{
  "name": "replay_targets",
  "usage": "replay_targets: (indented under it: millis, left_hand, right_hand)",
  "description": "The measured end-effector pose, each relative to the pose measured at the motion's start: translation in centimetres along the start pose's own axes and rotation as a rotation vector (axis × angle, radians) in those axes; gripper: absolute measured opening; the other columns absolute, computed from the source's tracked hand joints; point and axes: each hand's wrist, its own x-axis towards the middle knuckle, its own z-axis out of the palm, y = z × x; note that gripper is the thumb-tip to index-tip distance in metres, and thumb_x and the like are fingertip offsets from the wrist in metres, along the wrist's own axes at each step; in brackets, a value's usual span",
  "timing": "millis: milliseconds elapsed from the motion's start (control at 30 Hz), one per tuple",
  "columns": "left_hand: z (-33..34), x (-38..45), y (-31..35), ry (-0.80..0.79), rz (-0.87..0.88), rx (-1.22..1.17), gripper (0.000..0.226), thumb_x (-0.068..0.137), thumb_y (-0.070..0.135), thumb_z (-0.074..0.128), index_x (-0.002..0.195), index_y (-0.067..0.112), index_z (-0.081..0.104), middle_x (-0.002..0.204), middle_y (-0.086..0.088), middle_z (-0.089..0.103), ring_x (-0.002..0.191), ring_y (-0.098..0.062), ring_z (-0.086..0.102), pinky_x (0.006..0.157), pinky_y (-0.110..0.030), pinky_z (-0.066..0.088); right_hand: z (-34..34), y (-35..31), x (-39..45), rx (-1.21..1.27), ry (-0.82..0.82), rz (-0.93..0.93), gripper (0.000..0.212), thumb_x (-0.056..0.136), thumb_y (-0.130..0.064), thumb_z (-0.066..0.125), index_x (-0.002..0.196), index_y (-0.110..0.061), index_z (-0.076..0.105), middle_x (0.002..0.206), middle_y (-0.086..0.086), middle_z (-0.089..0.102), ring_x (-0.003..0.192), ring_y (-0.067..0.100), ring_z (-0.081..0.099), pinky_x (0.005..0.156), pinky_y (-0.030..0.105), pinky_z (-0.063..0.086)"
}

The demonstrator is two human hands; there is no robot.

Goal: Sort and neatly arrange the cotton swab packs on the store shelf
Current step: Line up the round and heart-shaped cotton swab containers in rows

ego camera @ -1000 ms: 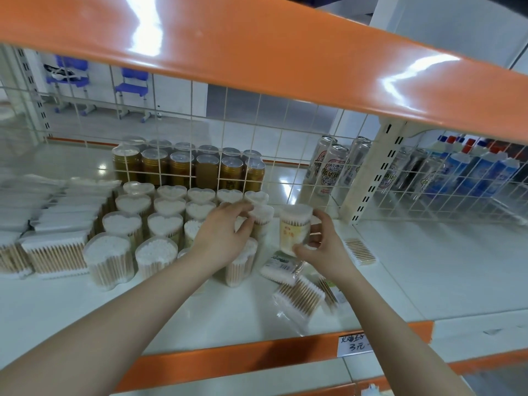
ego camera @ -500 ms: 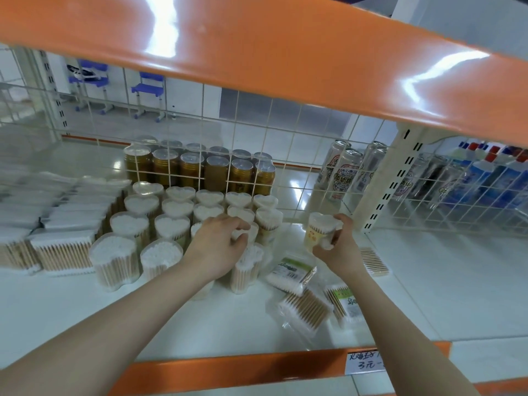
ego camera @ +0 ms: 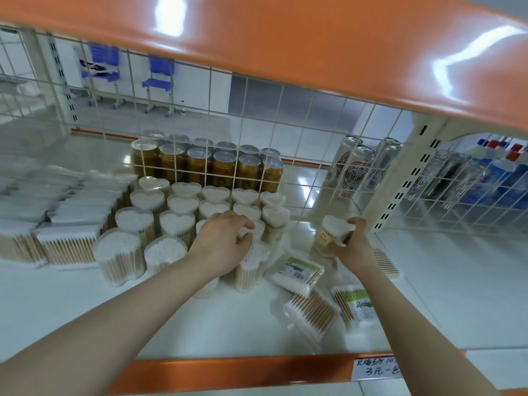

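Heart-shaped tubs of cotton swabs stood upright in rows near the back of the shelf, white tips up, wooden sticks showing through the clear walls. Flat rectangular packs lay lined up toward the shelf's left edge. One labelled tub stood apart to the right of the rows, held in my right hand. Three flat packs lay loose and askew toward the front edge.

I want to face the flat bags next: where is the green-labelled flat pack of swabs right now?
In the head view the green-labelled flat pack lies right of centre on the white shelf, just right of the front heart-shaped tub and below the right hand.
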Motion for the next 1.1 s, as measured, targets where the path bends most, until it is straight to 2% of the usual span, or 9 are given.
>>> replay_targets:
  millis: [133, 267, 367, 467, 633, 733, 833, 933, 1100]
  left_hand:
    - [0.1, 0.2, -0.1, 0.001, 0.003, -0.002, 0.028, 0.094, 0.024, 0.048, 0.120, 0.020, 0.058, 0.124, 0.001, 0.054, 0.116, -0.018, 0.045, 0.095, -0.027, 0.035]
    - [0.2, 0.3, -0.4, -0.001, 0.024, 0.008, 0.032, 0.094, 0.027, 0.049, 0.122, 0.017, 0.058, 0.126, 0.001, 0.055, 0.117, -0.015, 0.047, 0.094, -0.022, 0.033]
    - [0.3, 0.3, -0.4, -0.029, 0.042, 0.051, 0.040, 0.095, 0.033, 0.046, 0.130, 0.017, 0.052, 0.138, 0.001, 0.048, 0.128, -0.013, 0.039, 0.103, -0.020, 0.026]
    - [0.3, 0.2, -0.3, -0.076, 0.058, 0.089, 0.046, 0.097, 0.037, 0.041, 0.138, 0.018, 0.043, 0.148, 0.002, 0.035, 0.137, -0.012, 0.027, 0.108, -0.019, 0.016]
    - [0.4, 0.0, -0.1, -0.150, 0.109, 0.161, 0.046, 0.099, 0.036, 0.036, 0.141, 0.017, 0.038, 0.152, -0.001, 0.027, 0.141, -0.014, 0.019, 0.110, -0.021, 0.010]
    - [0.3, -0.1, 0.0, -0.171, 0.116, 0.181, 0.046, 0.099, 0.036, 0.033, 0.139, 0.015, 0.040, 0.152, -0.002, 0.027, 0.141, -0.015, 0.019, 0.110, -0.021, 0.011]
    - [0.2, -0.1, 0.2, -0.187, 0.124, 0.212, 0.058, 0.094, 0.048, 0.024, 0.136, 0.013, 0.044, 0.149, -0.004, 0.033, 0.137, -0.016, 0.026, 0.107, -0.021, 0.015]
    - [0.2, -0.1, 0.2, -0.194, 0.117, 0.218, 0.048, 0.099, 0.035, 0.031, 0.142, 0.014, 0.035, 0.153, -0.003, 0.024, 0.141, -0.014, 0.019, 0.109, -0.020, 0.010]
    - [0.2, -0.1, 0.3, -0.188, 0.130, 0.230, 0.047, 0.100, 0.033, 0.032, 0.143, 0.014, 0.034, 0.153, -0.003, 0.023, 0.141, -0.014, 0.019, 0.109, -0.020, 0.012]
  right_hand:
    - [0.0, 0.0, 0.7, -0.064, 0.072, -0.035, 0.067, 0.072, -0.006, 0.074, 0.128, -0.003, 0.036, 0.120, 0.020, 0.049, 0.105, 0.033, 0.054, 0.081, 0.037, 0.047]
    - [-0.1, -0.5, 0.9, -0.138, 0.075, -0.089, 0.055, 0.075, -0.014, 0.074, 0.123, -0.008, 0.048, 0.120, 0.016, 0.047, 0.092, 0.024, 0.051, 0.080, 0.033, 0.043]
    - [0.2, -0.7, 0.9, -0.140, 0.066, -0.123, 0.049, 0.076, -0.017, 0.074, 0.118, -0.010, 0.052, 0.116, 0.014, 0.053, 0.086, 0.021, 0.052, 0.073, 0.027, 0.039]
    - [0.7, -1.3, 0.7, -0.148, 0.019, -0.131, 0.046, 0.075, -0.019, 0.074, 0.116, -0.012, 0.052, 0.112, 0.010, 0.052, 0.086, 0.021, 0.054, 0.071, 0.026, 0.040]
    - [2.0, -2.6, 0.0, -0.155, -0.002, -0.187, 0.046, 0.075, -0.022, 0.074, 0.113, -0.011, 0.052, 0.106, 0.004, 0.048, 0.088, 0.021, 0.054, 0.072, 0.026, 0.041]
    - [2.5, -3.2, -0.3, -0.145, 0.006, -0.185, 0.043, 0.075, -0.023, 0.074, 0.111, -0.011, 0.053, 0.103, 0.003, 0.047, 0.087, 0.020, 0.052, 0.072, 0.025, 0.040]
    - [2.7, -3.5, -0.9, -0.143, -0.015, -0.205, 0.039, 0.075, -0.020, 0.073, 0.108, -0.010, 0.053, 0.103, 0.003, 0.048, 0.088, 0.019, 0.051, 0.072, 0.024, 0.040]
    - [2.5, -3.6, -1.6, -0.135, -0.049, -0.228, 0.038, 0.075, -0.019, 0.073, 0.107, -0.011, 0.054, 0.106, 0.001, 0.049, 0.086, 0.017, 0.053, 0.072, 0.023, 0.040]
    - [2.2, -3.6, -2.7, -0.100, -0.102, -0.266, 0.034, 0.073, -0.016, 0.075, 0.100, -0.017, 0.055, 0.105, -0.002, 0.051, 0.085, 0.014, 0.054, 0.073, 0.019, 0.042]
